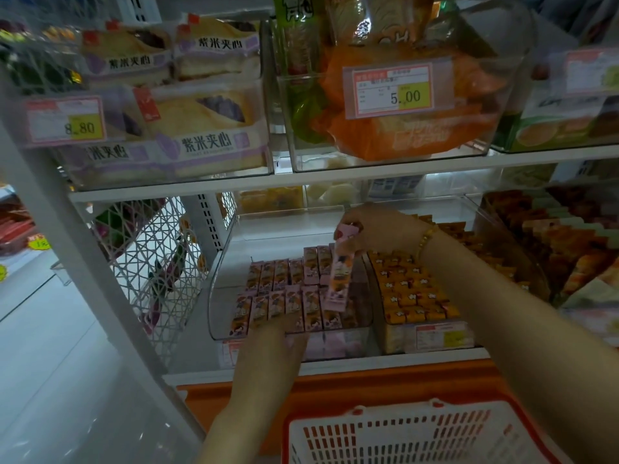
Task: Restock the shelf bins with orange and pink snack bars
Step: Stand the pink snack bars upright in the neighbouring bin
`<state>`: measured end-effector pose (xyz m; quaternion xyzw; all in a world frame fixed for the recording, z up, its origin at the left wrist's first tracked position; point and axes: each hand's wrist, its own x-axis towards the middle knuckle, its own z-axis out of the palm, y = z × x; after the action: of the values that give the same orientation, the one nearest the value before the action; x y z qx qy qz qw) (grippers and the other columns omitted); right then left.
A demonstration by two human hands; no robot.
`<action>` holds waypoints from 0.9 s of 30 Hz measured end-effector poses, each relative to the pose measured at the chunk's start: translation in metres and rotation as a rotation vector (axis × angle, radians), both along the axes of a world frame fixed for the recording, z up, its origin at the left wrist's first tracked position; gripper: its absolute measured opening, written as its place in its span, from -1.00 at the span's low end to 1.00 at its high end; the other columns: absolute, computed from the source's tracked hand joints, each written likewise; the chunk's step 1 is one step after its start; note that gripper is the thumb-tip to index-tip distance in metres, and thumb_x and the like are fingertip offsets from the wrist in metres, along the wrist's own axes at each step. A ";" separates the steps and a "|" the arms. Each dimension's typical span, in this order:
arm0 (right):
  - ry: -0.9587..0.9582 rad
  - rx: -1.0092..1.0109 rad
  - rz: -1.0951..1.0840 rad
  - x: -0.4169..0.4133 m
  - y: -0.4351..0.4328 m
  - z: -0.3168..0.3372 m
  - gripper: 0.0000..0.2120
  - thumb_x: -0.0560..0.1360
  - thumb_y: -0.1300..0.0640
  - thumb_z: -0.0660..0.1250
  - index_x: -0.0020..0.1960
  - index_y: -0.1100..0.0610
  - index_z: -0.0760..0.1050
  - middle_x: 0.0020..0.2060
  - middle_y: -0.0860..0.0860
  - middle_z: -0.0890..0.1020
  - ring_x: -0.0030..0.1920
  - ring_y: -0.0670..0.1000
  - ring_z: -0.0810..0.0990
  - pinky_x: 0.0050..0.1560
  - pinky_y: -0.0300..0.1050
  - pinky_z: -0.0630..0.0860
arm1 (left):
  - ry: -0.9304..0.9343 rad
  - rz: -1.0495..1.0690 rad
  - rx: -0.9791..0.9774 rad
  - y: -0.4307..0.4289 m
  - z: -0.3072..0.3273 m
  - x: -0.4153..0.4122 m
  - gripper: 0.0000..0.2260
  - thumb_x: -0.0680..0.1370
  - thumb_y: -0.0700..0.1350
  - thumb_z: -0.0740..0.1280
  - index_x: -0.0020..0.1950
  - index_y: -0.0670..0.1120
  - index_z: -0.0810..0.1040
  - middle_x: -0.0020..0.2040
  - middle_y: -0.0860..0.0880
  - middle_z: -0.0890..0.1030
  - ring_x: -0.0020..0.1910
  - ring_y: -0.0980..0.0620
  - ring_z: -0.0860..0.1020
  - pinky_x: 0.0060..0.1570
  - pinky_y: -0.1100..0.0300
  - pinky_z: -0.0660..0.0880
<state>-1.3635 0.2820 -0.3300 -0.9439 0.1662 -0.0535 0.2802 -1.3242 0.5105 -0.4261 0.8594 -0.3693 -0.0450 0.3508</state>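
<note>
A clear bin (pixel 214 296) on the lower shelf holds rows of pink snack bars (pixel 284 289). Beside it on the right stands a bin of orange snack bars (pixel 412 293). My right hand (pixel 375 229) is above the pink bin, shut on one pink snack bar (pixel 340 272) that hangs nearly upright over the right end of the rows. My left hand (pixel 281 336) rests at the pink bin's front edge, fingers touching the front row of bars; I cannot tell whether it grips any.
A red-rimmed white shopping basket (pixel 418 433) sits below in front of the orange shelf base (pixel 335 380). The upper shelf carries bins of purple-labelled sandwich bread (pixel 201 128) and orange bags (pixel 402 128). More snack packs (pixel 562 236) fill the bin at right.
</note>
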 end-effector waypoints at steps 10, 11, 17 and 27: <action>0.403 -0.403 0.171 0.032 -0.018 -0.030 -0.63 0.49 -0.07 0.36 0.12 0.20 0.58 -0.18 0.04 0.56 -0.13 0.00 0.48 -0.26 -0.23 0.30 | -0.099 -0.042 0.119 0.001 -0.005 0.016 -0.74 0.61 -0.09 0.21 0.27 0.03 0.54 0.28 0.07 0.53 0.23 0.13 0.48 0.05 0.40 0.31; 0.404 -0.426 0.193 0.033 -0.021 -0.033 -0.69 0.52 -0.04 0.33 0.16 0.13 0.58 -0.12 -0.03 0.58 -0.04 0.00 0.48 -0.19 -0.25 0.32 | -0.098 -0.038 0.115 0.001 -0.005 0.017 -0.74 0.61 -0.09 0.21 0.27 0.03 0.54 0.27 0.07 0.54 0.22 0.13 0.49 0.03 0.42 0.30; 0.371 -0.673 0.262 0.048 -0.014 -0.047 -0.73 0.43 -0.01 0.44 0.09 0.09 0.64 0.02 0.00 0.64 0.11 0.03 0.51 0.22 -0.10 0.25 | -0.084 -0.046 0.111 0.001 -0.006 0.018 -0.75 0.61 -0.09 0.21 0.25 0.05 0.55 0.25 0.09 0.54 0.17 0.15 0.50 -0.05 0.47 0.28; 0.237 -0.428 0.223 0.074 -0.014 -0.060 -0.84 0.45 0.22 0.43 0.01 0.22 0.67 -0.05 0.08 0.68 -0.03 0.03 0.62 0.05 -0.34 0.43 | -0.106 -0.066 0.127 0.008 -0.002 0.024 -0.76 0.60 -0.08 0.23 0.23 0.04 0.56 0.23 0.11 0.56 0.19 0.17 0.49 0.00 0.42 0.31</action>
<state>-1.2895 0.2681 -0.3903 -0.9938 0.0780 0.0546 0.0572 -1.3001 0.5188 -0.4284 0.8685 -0.4118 -0.0345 0.2738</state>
